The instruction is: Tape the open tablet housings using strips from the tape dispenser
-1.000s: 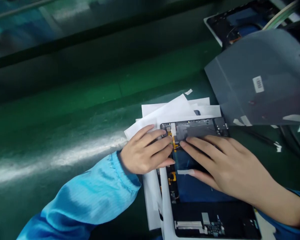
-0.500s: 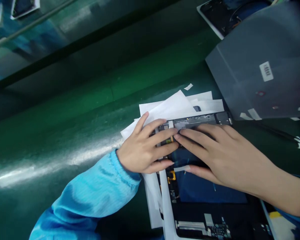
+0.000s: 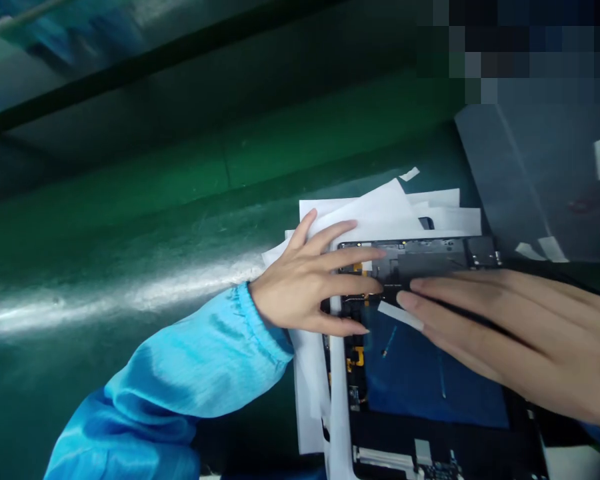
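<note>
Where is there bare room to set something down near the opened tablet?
Widest bare patch: the green work surface left of the white papers, above the blue sleeve. A smaller one lies beyond the papers, with a tape scrap at its right. Crowded: the opened tablet, beneath left hand and right hand, and, upper right, the grey sheet.

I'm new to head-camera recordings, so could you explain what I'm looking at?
There is no machine: these are a person's two bare hands, seen by a camera worn on the head, looking forward and down. On the green surface are white sheets, overlapped by an opened, tablet-like device with its inner parts showing. The left hand is spread over the device's upper left corner. The right hand, blurred, is over its right side. A white strip shows at its fingers; I can't tell whether it is pinched or stuck.
</note>
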{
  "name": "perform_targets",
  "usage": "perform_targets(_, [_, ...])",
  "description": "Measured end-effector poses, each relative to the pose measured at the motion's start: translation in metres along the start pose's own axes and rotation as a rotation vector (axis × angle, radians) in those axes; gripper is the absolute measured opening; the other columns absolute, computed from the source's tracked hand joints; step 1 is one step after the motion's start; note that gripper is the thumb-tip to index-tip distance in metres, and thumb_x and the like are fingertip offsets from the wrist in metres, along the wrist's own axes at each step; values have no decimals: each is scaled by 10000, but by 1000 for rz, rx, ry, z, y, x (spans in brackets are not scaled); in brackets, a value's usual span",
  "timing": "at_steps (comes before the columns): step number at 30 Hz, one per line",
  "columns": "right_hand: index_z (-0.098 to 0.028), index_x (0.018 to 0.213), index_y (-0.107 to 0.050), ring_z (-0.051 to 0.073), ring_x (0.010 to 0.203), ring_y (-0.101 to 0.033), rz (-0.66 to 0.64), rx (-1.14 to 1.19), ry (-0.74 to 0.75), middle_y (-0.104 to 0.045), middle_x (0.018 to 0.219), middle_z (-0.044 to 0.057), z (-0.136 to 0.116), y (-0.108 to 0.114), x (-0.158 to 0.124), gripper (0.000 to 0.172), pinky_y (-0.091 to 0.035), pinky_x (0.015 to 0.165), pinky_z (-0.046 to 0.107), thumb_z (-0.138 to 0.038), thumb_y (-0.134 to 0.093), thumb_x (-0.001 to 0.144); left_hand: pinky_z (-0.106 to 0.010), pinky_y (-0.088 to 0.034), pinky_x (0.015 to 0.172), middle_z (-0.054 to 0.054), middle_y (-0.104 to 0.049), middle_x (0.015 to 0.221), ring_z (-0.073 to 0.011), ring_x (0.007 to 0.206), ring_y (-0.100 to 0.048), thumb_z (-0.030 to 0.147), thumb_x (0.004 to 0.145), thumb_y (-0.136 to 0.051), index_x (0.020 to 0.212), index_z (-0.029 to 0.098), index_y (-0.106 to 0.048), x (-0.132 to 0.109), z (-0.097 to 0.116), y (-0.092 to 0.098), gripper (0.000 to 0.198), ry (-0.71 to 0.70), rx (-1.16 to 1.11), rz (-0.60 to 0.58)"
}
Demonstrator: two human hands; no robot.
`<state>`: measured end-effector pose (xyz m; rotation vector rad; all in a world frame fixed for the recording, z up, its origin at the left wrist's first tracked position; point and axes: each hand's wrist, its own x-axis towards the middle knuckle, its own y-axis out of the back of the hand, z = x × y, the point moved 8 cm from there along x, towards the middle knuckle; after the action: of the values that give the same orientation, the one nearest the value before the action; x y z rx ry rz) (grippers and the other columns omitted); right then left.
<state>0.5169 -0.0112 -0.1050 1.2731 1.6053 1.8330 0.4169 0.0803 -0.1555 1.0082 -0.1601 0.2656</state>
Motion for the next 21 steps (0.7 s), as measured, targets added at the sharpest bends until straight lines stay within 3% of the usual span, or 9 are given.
perform_targets(4, [-107, 1241, -591, 252, 1010, -614, -71, -40, 239, -678, 1106, 112, -9, -12, -4, 366, -491, 805, 399, -127, -381, 942, -645, 50, 1177, -15, -566, 1399, -365, 1424, -307, 660, 804, -658, 1126, 303, -690, 0, -2, -2, 482, 29, -20, 18])
perform_targets(8, [-94, 1193, -601, 209, 966, -616, -78, -66, 348, -686, 1031, 98, -5, -18, 2, 348, -486, 807, 364, -73, -394, 915, -664, 46, 1172, -6, -568, 1396, -372, 1430, -300, 671, 789, -668, 1134, 327, -689, 0, -2, -4, 487, 48, -20, 6])
perform_targets(13, [-65, 1190, -580, 216, 928, -607, -138, -56, 397, -694, 992, 96, -1, -19, 6, 348, -478, 809, 380, -27, -408, 889, -681, 27, 1173, 20, -546, 1419, -367, 1440, -288, 679, 784, -668, 1124, 345, -684, 1, -3, -5, 477, 74, -4, -32])
perform_targets(21, [-105, 1220, -554, 211, 957, -601, -195, 41, 336, -691, 1013, 51, 6, -23, 7, 370, -471, 852, 380, -10, -367, 915, -675, 42, 1171, 18, -543, 1423, -363, 1445, -278, 684, 789, -660, 1113, 340, -688, 0, -4, -5, 473, 74, -24, -36])
